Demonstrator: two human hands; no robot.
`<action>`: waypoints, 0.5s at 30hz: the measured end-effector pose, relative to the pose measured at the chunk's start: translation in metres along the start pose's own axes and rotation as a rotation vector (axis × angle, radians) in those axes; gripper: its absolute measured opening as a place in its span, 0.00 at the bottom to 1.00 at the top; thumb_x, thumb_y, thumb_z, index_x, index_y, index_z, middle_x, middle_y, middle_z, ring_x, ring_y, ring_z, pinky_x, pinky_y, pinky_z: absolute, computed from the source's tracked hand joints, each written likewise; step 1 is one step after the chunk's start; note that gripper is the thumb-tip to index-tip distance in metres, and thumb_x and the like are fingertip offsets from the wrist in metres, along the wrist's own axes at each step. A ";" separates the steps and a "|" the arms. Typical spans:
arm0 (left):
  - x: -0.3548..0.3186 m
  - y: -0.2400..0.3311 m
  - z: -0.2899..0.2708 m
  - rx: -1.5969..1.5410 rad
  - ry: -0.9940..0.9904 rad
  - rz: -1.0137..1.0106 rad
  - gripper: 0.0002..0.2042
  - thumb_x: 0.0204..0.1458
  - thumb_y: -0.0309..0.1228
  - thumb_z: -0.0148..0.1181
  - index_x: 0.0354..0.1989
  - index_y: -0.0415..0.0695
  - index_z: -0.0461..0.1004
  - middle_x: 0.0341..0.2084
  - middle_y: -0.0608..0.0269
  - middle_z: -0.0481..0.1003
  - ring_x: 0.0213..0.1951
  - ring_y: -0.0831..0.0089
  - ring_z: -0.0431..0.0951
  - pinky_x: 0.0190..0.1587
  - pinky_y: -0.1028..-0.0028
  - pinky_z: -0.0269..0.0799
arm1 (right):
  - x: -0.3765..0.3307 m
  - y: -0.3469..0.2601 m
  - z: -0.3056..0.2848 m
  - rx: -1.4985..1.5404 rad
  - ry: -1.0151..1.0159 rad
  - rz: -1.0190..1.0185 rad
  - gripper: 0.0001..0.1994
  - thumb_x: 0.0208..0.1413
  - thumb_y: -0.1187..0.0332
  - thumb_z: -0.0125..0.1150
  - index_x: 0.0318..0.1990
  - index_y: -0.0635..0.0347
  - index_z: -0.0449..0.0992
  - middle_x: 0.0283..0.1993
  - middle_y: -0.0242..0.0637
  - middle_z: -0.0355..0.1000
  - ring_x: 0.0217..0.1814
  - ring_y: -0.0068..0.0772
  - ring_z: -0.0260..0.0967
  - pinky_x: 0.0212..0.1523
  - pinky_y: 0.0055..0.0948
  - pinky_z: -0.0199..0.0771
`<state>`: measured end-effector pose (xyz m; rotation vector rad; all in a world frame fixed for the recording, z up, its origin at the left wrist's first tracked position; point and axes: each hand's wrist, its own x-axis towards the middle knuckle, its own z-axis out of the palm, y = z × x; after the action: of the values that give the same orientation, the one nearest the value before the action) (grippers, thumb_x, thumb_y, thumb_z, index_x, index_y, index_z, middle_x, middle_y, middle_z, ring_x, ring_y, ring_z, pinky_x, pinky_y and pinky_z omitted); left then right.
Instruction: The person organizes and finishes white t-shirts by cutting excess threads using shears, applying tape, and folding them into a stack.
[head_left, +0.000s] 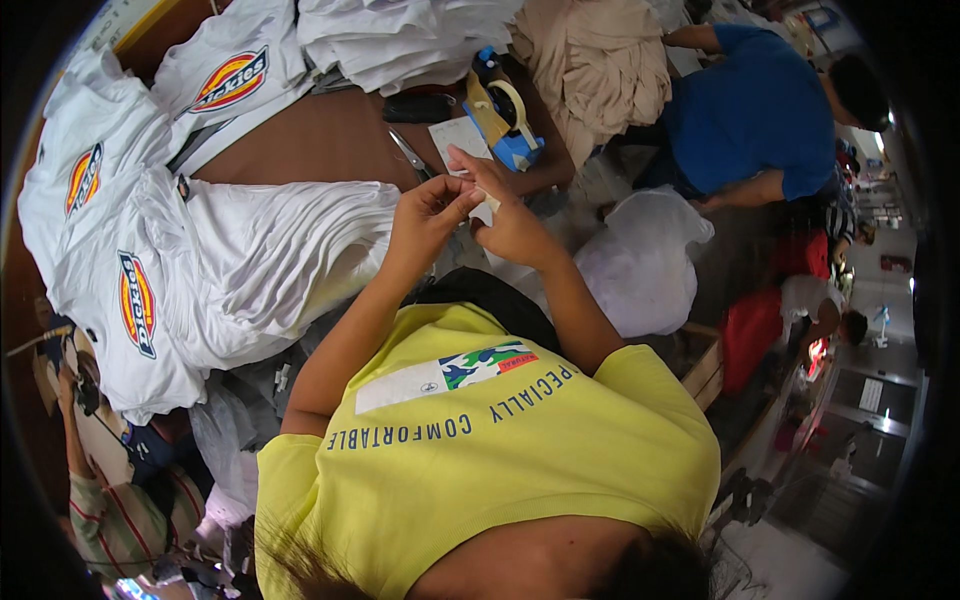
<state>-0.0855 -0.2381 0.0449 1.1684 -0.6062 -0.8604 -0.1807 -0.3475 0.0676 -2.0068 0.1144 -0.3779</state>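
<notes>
My two hands meet in front of my chest, at the near edge of the table. The thumb and fingers of my left hand are pinched together at a small pale strip, which looks like a bit of tape. This strip lies against the fingers of my right hand. That hand has its fingers stretched out and its thumb apart. Just beyond the hands are a white paper slip, scissors and a blue tape dispenser with a pale roll. A dark pouch-like thing lies beside them.
White printed T-shirts are piled on the brown table at left, with more folded white cloth behind. A beige fabric heap and a translucent bag stand at right. A person in blue works nearby.
</notes>
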 end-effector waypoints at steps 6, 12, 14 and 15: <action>-0.016 -0.008 0.010 0.226 -0.008 0.046 0.06 0.50 0.28 0.58 0.31 0.38 0.73 0.25 0.70 0.73 0.28 0.86 0.68 0.33 0.85 0.63 | -0.027 0.025 0.001 0.049 0.079 0.124 0.44 0.32 0.83 0.59 0.63 0.48 0.50 0.54 0.37 0.58 0.54 0.35 0.58 0.53 0.30 0.59; -0.016 -0.010 -0.005 0.251 0.106 0.073 0.06 0.50 0.29 0.59 0.31 0.39 0.74 0.24 0.71 0.73 0.29 0.86 0.68 0.33 0.84 0.63 | -0.053 0.039 -0.016 0.250 0.095 0.264 0.34 0.38 0.68 0.69 0.56 0.49 0.62 0.49 0.29 0.62 0.52 0.27 0.57 0.45 0.25 0.60; -0.019 -0.012 -0.006 0.314 0.080 0.076 0.07 0.49 0.29 0.59 0.32 0.38 0.75 0.24 0.69 0.73 0.29 0.84 0.68 0.33 0.83 0.63 | -0.054 0.037 -0.008 0.303 0.157 0.267 0.25 0.41 0.66 0.68 0.49 0.52 0.67 0.46 0.28 0.63 0.50 0.25 0.59 0.45 0.24 0.61; -0.022 -0.015 -0.005 0.343 0.051 0.086 0.08 0.48 0.30 0.59 0.32 0.37 0.75 0.23 0.68 0.74 0.28 0.83 0.69 0.32 0.82 0.63 | -0.053 0.036 -0.004 0.329 0.187 0.269 0.21 0.42 0.64 0.68 0.46 0.53 0.70 0.45 0.28 0.64 0.48 0.24 0.60 0.44 0.23 0.61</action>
<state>-0.0975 -0.2195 0.0296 1.4573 -0.7773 -0.6665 -0.2293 -0.3539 0.0255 -1.6042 0.4091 -0.3835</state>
